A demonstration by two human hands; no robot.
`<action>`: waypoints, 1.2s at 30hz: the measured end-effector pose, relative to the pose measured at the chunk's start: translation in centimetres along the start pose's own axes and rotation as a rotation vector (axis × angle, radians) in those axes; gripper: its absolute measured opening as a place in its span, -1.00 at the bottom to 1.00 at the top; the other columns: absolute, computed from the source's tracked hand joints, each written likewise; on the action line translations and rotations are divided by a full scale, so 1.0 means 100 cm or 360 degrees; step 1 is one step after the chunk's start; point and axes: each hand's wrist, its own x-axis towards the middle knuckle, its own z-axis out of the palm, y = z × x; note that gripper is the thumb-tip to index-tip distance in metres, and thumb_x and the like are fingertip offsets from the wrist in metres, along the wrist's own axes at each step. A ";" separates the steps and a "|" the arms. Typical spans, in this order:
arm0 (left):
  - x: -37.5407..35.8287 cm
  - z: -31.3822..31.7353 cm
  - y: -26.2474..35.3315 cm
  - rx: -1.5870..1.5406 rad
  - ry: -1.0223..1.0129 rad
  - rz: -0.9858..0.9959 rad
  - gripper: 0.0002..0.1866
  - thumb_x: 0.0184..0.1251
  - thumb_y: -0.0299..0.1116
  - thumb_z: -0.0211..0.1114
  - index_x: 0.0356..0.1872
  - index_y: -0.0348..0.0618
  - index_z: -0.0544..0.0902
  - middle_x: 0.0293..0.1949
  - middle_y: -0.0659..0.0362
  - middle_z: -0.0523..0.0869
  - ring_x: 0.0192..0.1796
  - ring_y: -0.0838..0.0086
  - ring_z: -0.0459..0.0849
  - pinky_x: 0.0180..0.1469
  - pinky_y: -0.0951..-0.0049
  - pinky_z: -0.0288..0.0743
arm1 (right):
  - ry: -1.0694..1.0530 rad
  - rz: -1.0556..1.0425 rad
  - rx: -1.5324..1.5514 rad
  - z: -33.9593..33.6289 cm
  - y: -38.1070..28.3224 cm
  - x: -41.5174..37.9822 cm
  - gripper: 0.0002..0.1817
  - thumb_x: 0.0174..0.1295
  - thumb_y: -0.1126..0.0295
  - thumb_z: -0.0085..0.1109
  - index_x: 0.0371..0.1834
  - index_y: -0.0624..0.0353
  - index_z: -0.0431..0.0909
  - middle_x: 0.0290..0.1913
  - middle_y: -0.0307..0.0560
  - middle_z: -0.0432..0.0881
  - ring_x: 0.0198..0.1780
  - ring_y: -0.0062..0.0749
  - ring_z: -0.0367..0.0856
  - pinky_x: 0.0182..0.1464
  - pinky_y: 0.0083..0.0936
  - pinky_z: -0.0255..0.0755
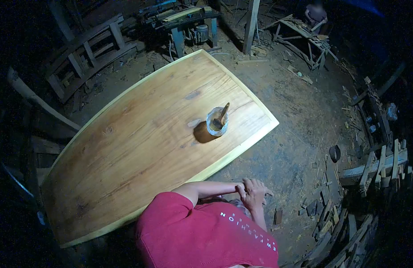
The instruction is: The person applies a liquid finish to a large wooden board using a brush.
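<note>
My right hand [254, 194] lies across my left wrist, close to my body, with its thumb and fingers around it. My left hand [268, 192] is mostly hidden under the right one; only some finger ends show at its far side. Both hands are off the near edge of a large wooden tabletop [144, 129] with a paler raised border. On the tabletop stands a small container lined with clear plastic [211, 120], holding some liquid. A paintbrush [224, 111] leans in it, handle up. A pale flat scrap [194, 123] lies beside it.
A machine bench with a motor [200, 34] stands behind the tabletop, near a wooden post [251, 27]. At the back right, a person [315, 15] sits by a rough wooden bench [300, 30]. Wood scraps [325, 223] litter the dirt floor on the right. A wooden frame [88, 56] stands left.
</note>
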 end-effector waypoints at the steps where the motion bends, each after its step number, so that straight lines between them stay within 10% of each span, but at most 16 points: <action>1: 0.000 -0.002 0.001 -0.0065 -0.0039 -0.0019 -0.93 0.06 -0.44 0.14 -0.40 -0.12 0.53 -0.48 0.20 0.55 -0.43 0.48 0.49 -0.34 0.52 0.34 | 0.0037 -0.0016 -0.0003 -0.006 0.001 -0.004 -0.60 0.05 0.05 0.11 -0.25 0.18 0.52 -0.37 0.02 0.50 -0.28 -0.10 0.46 -0.18 -0.29 0.27; 14: 0.033 0.077 0.027 -0.0815 -0.0761 0.0013 -0.91 0.13 -0.42 0.12 -0.46 -0.23 0.53 -0.53 0.32 0.49 -0.50 0.63 0.43 -0.48 0.57 0.29 | 0.0339 0.0436 0.0234 -0.034 0.026 -0.113 -0.38 0.01 -0.10 0.15 -0.18 0.32 0.50 -0.30 0.17 0.57 -0.26 0.08 0.56 -0.26 -0.30 0.43; 15: 0.019 0.085 0.068 -0.1357 -0.0781 -0.0489 -0.90 0.15 -0.46 0.07 -0.54 -0.15 0.48 -0.60 0.37 0.44 -0.59 0.65 0.38 -0.57 0.59 0.23 | 0.0377 0.0480 0.0247 -0.035 0.024 -0.126 -0.35 0.04 -0.16 0.09 -0.17 0.32 0.50 -0.27 0.19 0.57 -0.23 0.08 0.57 -0.24 -0.29 0.44; 19: 0.021 0.128 0.062 -0.1421 -0.0981 -0.0561 -0.84 0.20 -0.43 0.02 -0.58 -0.09 0.46 -0.62 0.36 0.43 -0.61 0.63 0.38 -0.58 0.61 0.22 | 0.0484 0.0542 0.0180 -0.028 0.025 -0.176 -0.31 0.01 -0.23 0.07 -0.17 0.29 0.50 -0.28 0.16 0.58 -0.25 0.08 0.57 -0.23 -0.27 0.45; 26: -0.006 0.158 0.087 -0.1144 -0.0796 -0.0778 -0.83 0.23 -0.33 0.06 -0.55 -0.04 0.47 -0.62 0.38 0.44 -0.56 0.63 0.40 -0.48 0.59 0.28 | 0.0542 0.0604 0.0038 -0.027 0.014 -0.233 -0.46 0.12 -0.09 0.04 -0.14 0.21 0.50 -0.29 0.16 0.58 -0.27 0.07 0.57 -0.29 -0.24 0.45; 30: -0.024 0.153 0.167 -0.1027 -0.0090 -0.0641 -0.84 0.10 -0.23 0.30 -0.38 -0.06 0.60 -0.42 0.31 0.65 -0.39 0.62 0.57 -0.28 0.40 0.43 | 0.0496 0.1131 -0.0061 -0.038 0.009 -0.267 -0.70 0.15 0.23 0.05 -0.13 0.16 0.52 -0.39 0.12 0.59 -0.35 0.02 0.57 -0.36 -0.23 0.41; 36: -0.007 0.132 0.189 -0.1476 0.0233 -0.0427 -0.82 0.22 -0.24 0.24 -0.26 -0.10 0.60 -0.63 0.35 0.55 -0.67 0.72 0.36 -0.59 0.63 0.31 | 0.0245 0.1604 -0.0263 0.020 0.046 -0.365 -0.74 0.14 0.23 0.06 -0.30 0.20 0.59 -0.42 0.11 0.60 -0.45 0.01 0.54 -0.41 -0.18 0.35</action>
